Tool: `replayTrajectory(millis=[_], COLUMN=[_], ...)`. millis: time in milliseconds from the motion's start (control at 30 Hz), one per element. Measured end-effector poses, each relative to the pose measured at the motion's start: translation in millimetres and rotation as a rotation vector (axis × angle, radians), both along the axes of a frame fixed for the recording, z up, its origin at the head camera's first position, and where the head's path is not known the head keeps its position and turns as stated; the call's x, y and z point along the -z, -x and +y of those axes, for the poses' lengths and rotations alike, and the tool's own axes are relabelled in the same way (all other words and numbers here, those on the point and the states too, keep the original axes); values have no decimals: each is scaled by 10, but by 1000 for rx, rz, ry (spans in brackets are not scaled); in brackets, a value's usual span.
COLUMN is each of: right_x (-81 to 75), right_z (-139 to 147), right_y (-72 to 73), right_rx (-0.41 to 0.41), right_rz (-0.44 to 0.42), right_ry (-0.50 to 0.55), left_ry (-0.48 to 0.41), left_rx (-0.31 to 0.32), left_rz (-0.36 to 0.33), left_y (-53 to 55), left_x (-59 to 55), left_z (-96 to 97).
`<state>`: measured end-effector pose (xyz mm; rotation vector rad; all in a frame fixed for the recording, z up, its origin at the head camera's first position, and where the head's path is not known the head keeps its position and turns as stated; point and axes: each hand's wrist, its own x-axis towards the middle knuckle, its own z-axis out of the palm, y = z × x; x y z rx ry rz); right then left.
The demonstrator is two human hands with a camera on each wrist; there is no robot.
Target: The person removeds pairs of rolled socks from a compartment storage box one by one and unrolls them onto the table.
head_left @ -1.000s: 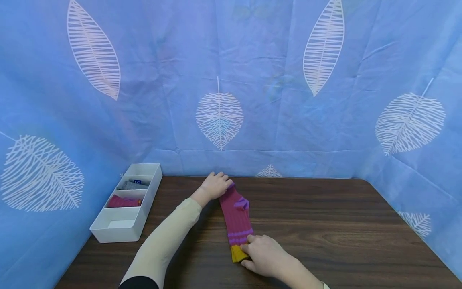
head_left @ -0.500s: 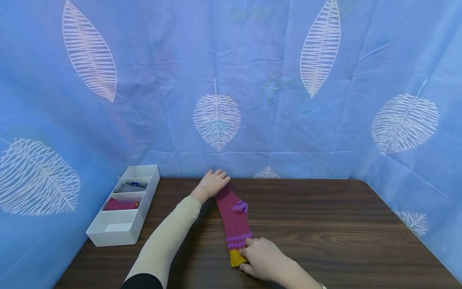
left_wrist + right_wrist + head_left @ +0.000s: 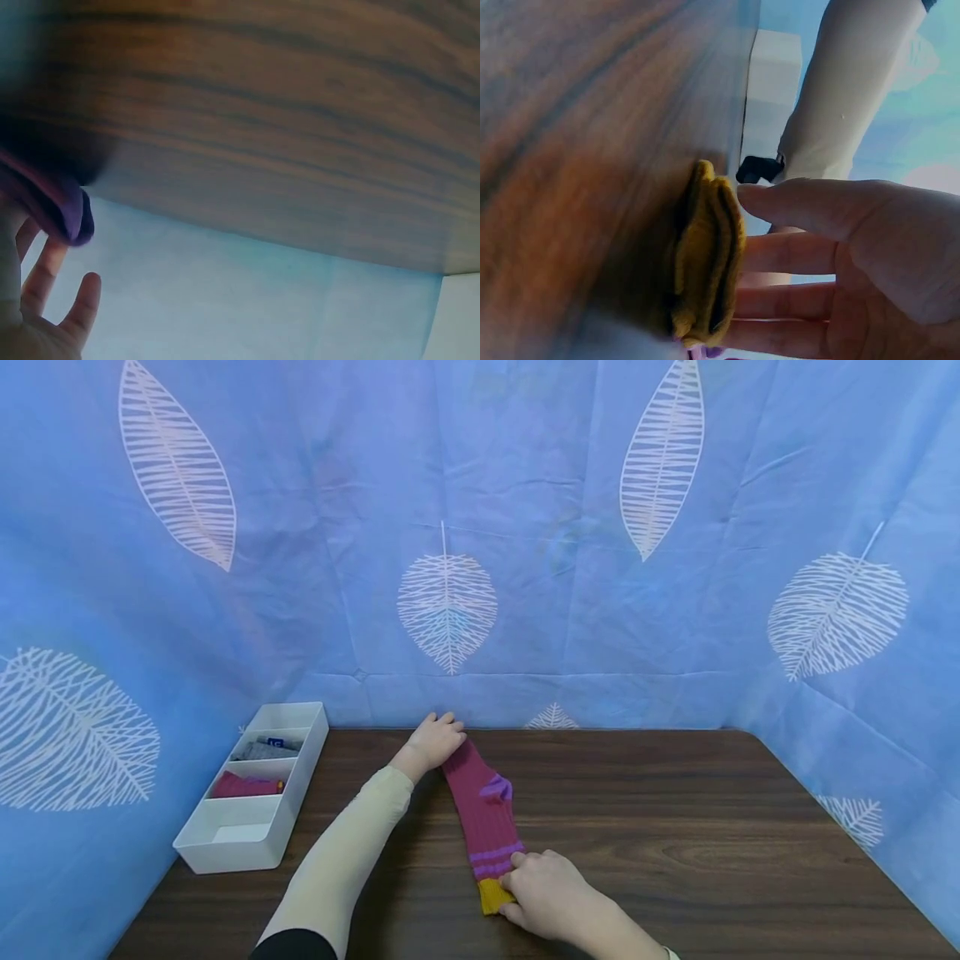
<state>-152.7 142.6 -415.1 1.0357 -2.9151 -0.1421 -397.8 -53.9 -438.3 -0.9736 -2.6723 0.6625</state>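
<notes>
A magenta sock (image 3: 483,810) with a purple heel, purple stripes and a mustard cuff lies lengthwise on the dark wooden table. At its far end my left hand (image 3: 433,742) pinches the toe; the left wrist view shows the purple toe (image 3: 64,202) raised off the table at the fingers, with the thumb hidden. My right hand (image 3: 551,893) rests on the cuff end. In the right wrist view its fingers are nearly straight and touch the mustard cuff (image 3: 709,262), whose layers lie flat together, and the thumb is stretched out beside it.
A white divided box (image 3: 288,814) stands at the table's left side. Inside are a grey folded sock (image 3: 264,750) and a magenta folded sock (image 3: 246,786), in separate compartments. A blue leaf-print cloth (image 3: 525,610) hangs behind the table's far edge.
My left hand has shifted slightly left with the toe, so the sock's far end slants more and the purple toe is covered. The right hand stays at the cuff. The view has turned slightly.
</notes>
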Motion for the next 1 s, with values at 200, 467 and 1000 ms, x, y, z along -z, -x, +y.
replayTrajectory(millis=[200,467,1000], right_x=[-65,-34,-46], right_z=[69,205,578], right_y=[40,117,392], right_rx=[94,178,412], right_rz=[-37,-55,-73], right_ry=[15,70,99], left_ry=[-37,-74,-222], left_rx=[-50,-79,31], left_rz=[-48,-116,-158], left_y=[-33,-127,-379], left_x=[-43,-33,-35], left_z=[-101,-218,-444])
